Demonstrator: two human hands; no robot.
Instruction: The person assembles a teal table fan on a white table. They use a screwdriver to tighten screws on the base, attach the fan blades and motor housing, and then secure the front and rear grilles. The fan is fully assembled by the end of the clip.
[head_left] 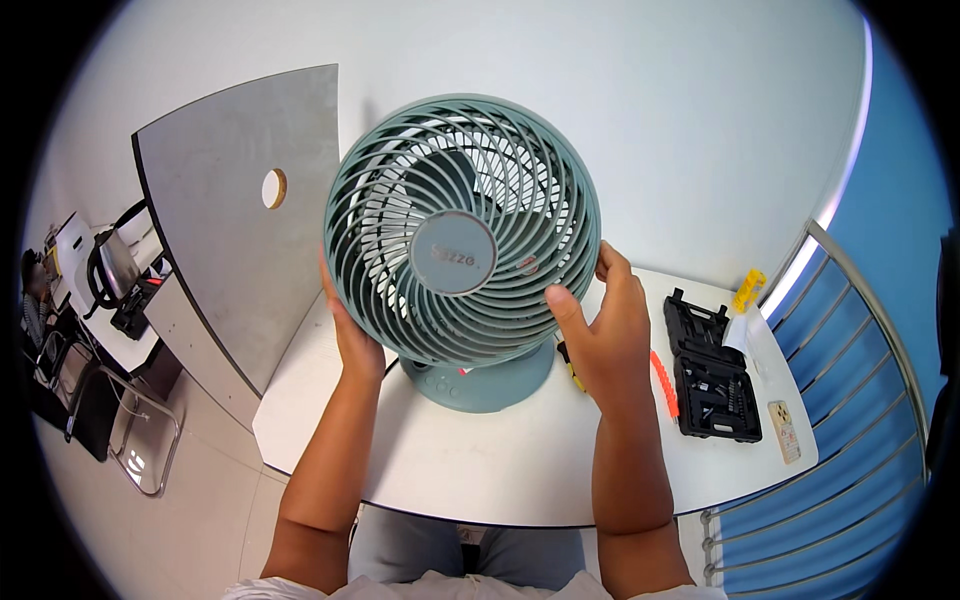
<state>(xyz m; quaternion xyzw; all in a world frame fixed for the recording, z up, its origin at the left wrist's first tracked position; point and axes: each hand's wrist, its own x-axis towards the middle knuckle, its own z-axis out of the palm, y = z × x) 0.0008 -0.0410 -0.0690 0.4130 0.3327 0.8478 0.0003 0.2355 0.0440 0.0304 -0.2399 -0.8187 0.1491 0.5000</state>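
A grey-green desk fan (454,254) stands on the white table in front of me, its round base (480,384) on the tabletop and its spiral grille facing me. Against the lower left rim of the fan head lies my left hand (352,335), fingers curled round behind it. My right hand (612,325) grips the lower right rim, thumb on the front grille and fingers round the side. The fingertips behind the fan head are partly hidden.
An open black tool case (712,370) with bits lies right, beside an orange-red strip (664,384), a remote control (785,432) and a yellow-topped object (748,290). A grey partition (240,220) rises left; a metal railing (880,330) runs right. Beyond the partition are a kettle (115,265) and a chair (95,410).
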